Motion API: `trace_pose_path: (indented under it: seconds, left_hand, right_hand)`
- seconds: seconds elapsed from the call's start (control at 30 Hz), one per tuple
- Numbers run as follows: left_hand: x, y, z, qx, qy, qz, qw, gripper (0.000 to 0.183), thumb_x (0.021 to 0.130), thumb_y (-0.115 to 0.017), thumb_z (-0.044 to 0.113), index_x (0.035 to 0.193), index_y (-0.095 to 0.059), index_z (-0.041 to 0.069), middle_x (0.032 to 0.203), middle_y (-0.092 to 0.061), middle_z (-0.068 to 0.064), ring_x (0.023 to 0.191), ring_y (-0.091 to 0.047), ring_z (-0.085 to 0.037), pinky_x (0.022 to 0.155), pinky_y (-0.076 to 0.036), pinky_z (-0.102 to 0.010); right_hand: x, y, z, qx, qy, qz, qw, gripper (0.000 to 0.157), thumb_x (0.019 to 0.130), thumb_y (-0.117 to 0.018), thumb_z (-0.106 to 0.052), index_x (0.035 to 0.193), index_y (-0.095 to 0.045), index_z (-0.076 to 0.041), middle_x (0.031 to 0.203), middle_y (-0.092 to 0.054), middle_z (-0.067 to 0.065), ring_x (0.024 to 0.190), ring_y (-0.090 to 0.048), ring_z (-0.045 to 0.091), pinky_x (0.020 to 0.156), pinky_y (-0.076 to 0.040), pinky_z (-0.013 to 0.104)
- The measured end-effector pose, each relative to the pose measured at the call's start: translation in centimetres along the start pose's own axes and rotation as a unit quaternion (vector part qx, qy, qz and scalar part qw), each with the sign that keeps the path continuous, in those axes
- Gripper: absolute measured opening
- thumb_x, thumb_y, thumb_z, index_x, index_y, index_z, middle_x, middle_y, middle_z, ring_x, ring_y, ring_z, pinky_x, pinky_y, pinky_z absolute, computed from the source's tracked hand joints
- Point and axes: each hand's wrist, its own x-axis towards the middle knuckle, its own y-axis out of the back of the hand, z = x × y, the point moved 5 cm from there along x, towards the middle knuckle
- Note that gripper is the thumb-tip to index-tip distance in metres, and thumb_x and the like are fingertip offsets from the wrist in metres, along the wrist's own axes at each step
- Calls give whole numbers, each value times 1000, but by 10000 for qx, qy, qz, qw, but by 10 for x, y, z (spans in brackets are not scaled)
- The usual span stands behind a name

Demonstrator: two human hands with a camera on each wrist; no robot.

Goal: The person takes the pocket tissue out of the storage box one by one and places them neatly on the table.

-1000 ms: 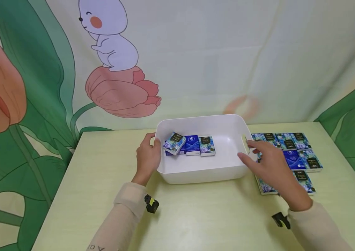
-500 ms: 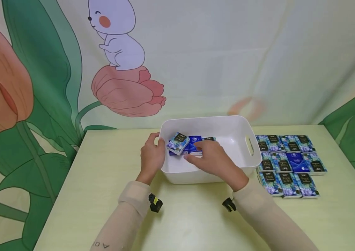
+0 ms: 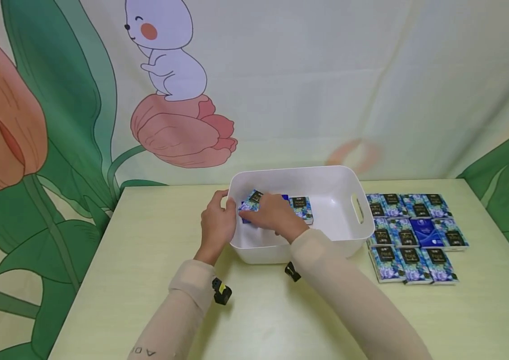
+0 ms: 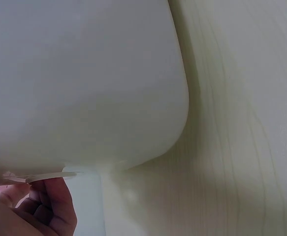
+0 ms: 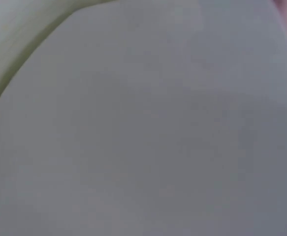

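Note:
A white plastic bin point(image 3: 337, 215) stands on the table with small tissue packs in its left half. My left hand point(image 3: 219, 222) holds the bin's left end; in the left wrist view, curled fingers point(image 4: 59, 196) hook its rim or handle beneath the pale wall. My right hand point(image 3: 274, 215) reaches inside and pinches a tilted flowered tissue pack point(image 3: 249, 202) between thumb and fingers, partly hiding it. Beneath and beside lie blue packs point(image 3: 285, 197), mostly covered. Another flowered pack point(image 3: 303, 210) lies to the right. Only bin wall point(image 5: 143, 128) fills most of the right wrist view.
Several flowered tissue packs point(image 3: 409, 257) and a blue one point(image 3: 426, 232) lie in rows on the table right of the bin. The bin's right wall has a handle slot point(image 3: 357, 208). A printed curtain point(image 3: 281, 90) hangs behind the table point(image 3: 155, 230).
My right hand has left the bin's right end, moved left into the bin, and come over the tilted tissue pack. My left hand stays at the left end.

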Motion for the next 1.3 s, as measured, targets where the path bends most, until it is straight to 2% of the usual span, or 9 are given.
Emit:
trace_pose_path:
  seconds: [0.13,0.3,0.47,0.63,0.83,0.97,1.07,1.2,1.3]
  left_hand:
    - [0,0,1,-21,-3,-16,10000,37,104,-48,33,136,-60,21,84,-67,-9,78,-62,-25,65,-47,-41]
    - [-1,-1,4,-71,11,-90,9999,38,104,-46,33,137,-59,21,80,-66,-8,77,-61,-24,65,-48,-39]
    - [-2,-3,6,-72,-45,-66,9999,38,103,-45,33,136,-60,21,85,-69,-10,81,-66,-26,68,-53,-43]
    - [-1,-5,6,-27,-70,41,10000,37,103,-47,33,135,-61,23,88,-70,-12,80,-66,-28,67,-53,-45]
    - [-2,-8,3,-2,13,34,10000,37,103,-47,35,136,-60,23,88,-69,-11,79,-66,-27,66,-52,-44]
    - [-2,-7,1,10,74,58,10000,37,104,-47,34,136,-60,22,93,-70,-12,83,-66,-28,69,-52,-45]
    - [-1,-4,0,-15,53,90,9999,37,104,-47,32,137,-59,21,93,-69,-13,81,-65,-28,67,-52,-44]
    - [-1,-2,-2,-36,13,117,9999,36,104,-48,31,136,-60,20,91,-69,-13,78,-64,-28,66,-51,-44]
    - [-1,-4,-2,-44,-16,76,10000,37,104,-47,31,137,-59,20,91,-68,-13,78,-64,-27,65,-51,-43]
  right_hand:
    - [10,-10,-4,-606,-180,5,9980,60,91,-64,-61,110,-68,-4,81,-63,7,72,-63,22,57,-48,32]
    - [17,-16,-7,-1161,-290,427,9919,62,89,-61,-67,106,-71,-8,75,-63,4,68,-62,20,56,-45,31]
    - [21,-16,-6,-1207,-277,676,9900,49,95,-62,-56,99,-70,-8,79,-62,6,68,-62,21,58,-49,33]
    - [22,-15,-2,-1229,-162,689,9899,42,88,-75,-45,104,-70,-6,91,-66,6,77,-62,22,69,-54,38]
    - [14,-4,5,-1297,-4,844,9880,46,82,-78,-51,93,-68,-8,77,-64,3,70,-61,20,62,-51,34]
    - [-5,15,13,-960,237,1154,9884,45,79,-76,-51,82,-65,-8,67,-61,3,61,-59,19,51,-47,32]
    - [-30,35,21,-454,544,1445,9870,40,77,-74,-46,80,-62,-8,67,-62,3,58,-57,18,48,-45,31]
    - [-75,59,37,300,801,1680,9821,36,78,-71,-44,88,-62,-10,62,-54,-2,53,-48,15,47,-39,31]
    - [-113,72,54,481,848,1876,9774,41,81,-70,-44,102,-67,-9,57,-48,-3,50,-42,15,47,-34,32]
